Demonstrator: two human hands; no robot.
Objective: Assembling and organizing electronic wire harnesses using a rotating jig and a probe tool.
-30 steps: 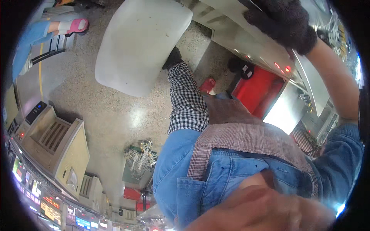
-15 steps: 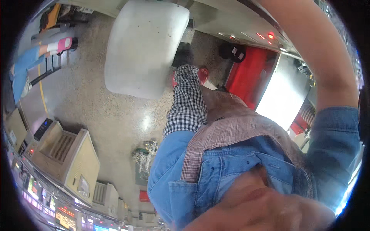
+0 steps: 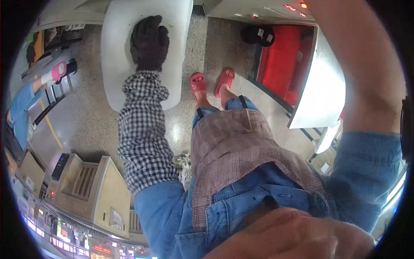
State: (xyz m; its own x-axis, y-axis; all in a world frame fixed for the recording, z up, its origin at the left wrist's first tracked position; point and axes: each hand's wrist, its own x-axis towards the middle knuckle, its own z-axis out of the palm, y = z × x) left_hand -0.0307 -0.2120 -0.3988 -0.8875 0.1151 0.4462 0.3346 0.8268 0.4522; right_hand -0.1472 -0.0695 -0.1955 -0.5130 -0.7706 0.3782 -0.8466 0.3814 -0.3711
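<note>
My left hand (image 3: 149,44), in a dark glove below a black-and-white checked sleeve cover (image 3: 144,125), is over a large whitish plastic bin (image 3: 118,82). Its fingers are loosely bent and a little apart, with nothing visible in them. Whether the glove touches the bin, I cannot tell. My bare right forearm (image 3: 366,64) reaches up past the top edge, so the right hand itself is out of the picture. Small dark specks show on the bin's pale surface.
Beside the bin stands a pale machine panel (image 3: 276,11) with red lights. To the right are a red surface (image 3: 278,64) and a bright white panel (image 3: 323,82). A beige machine (image 3: 101,194) is at lower left. Another person's leg in jeans (image 3: 23,101) shows at far left.
My left hand has moved left, from beside the bin's right edge to over the bin. My right forearm still extends out at the top. The whole view has shifted somewhat.
</note>
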